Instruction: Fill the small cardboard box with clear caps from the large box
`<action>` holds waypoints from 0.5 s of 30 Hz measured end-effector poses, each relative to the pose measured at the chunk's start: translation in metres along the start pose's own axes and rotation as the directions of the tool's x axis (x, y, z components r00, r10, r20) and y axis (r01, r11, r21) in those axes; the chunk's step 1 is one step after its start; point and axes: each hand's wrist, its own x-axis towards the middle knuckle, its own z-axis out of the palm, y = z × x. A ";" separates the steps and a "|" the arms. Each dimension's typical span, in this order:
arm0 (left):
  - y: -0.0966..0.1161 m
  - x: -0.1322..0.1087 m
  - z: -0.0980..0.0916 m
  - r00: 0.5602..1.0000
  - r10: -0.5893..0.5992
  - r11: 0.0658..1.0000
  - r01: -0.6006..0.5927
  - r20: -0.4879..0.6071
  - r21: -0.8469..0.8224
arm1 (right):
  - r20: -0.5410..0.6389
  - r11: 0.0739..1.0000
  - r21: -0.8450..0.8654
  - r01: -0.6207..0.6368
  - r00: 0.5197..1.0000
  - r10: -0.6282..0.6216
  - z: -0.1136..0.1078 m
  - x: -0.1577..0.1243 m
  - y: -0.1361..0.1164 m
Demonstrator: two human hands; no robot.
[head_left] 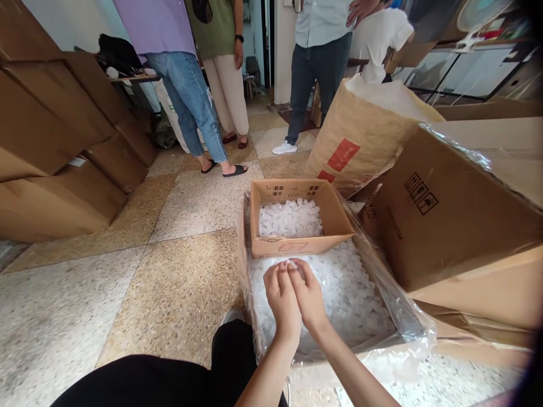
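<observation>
My left hand (pixel 280 297) and my right hand (pixel 309 291) are held together, fingertips touching, over a large plastic-lined box (pixel 407 316) full of small translucent white plastic pieces (pixel 352 288). Both hands pinch one small white piece (pixel 293 267) between their fingertips. Just beyond them a small open cardboard box (pixel 335 217), partly filled with the same white pieces (pixel 289 219), rests on the pile at the far end of the big box.
A big cardboard box (pixel 441 220) and a brown paper sack (pixel 360 141) stand to the right. Stacked cardboard boxes (pixel 55 141) line the left. Three people stand on the terrazzo floor (pixel 127 282) ahead. My dark-trousered leg (pixel 169 379) is at bottom.
</observation>
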 end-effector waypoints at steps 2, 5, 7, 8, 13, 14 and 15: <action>0.051 0.003 -0.008 0.961 0.274 0.949 -0.278 -0.047 -0.150 | -0.041 0.973 0.005 0.231 0.972 -0.231 -0.005 0.004 -0.047; 0.112 0.033 -0.013 0.762 0.644 0.759 -0.648 -0.068 -0.061 | -0.107 0.783 -0.110 0.612 0.776 -0.622 -0.010 0.039 -0.099; 0.130 0.067 -0.012 0.689 0.715 0.686 -0.724 0.115 0.072 | -0.059 0.719 -0.190 0.668 0.724 -0.688 -0.014 0.078 -0.108; 0.132 0.084 -0.012 0.715 0.662 0.706 -0.696 0.227 0.132 | 0.016 0.726 -0.276 0.630 0.758 -0.652 -0.016 0.097 -0.104; 0.090 0.101 -0.023 0.683 0.650 0.655 -0.726 0.333 0.211 | -0.142 0.756 -0.560 0.338 0.860 -0.490 -0.038 0.129 -0.037; 0.076 0.090 -0.027 0.684 0.680 0.659 -0.728 0.264 0.190 | -0.188 0.760 -0.579 0.295 0.859 -0.476 -0.042 0.122 -0.021; 0.060 0.076 -0.029 0.707 0.678 0.681 -0.707 0.203 0.190 | -0.233 0.763 -0.602 0.235 0.862 -0.449 -0.045 0.112 -0.005</action>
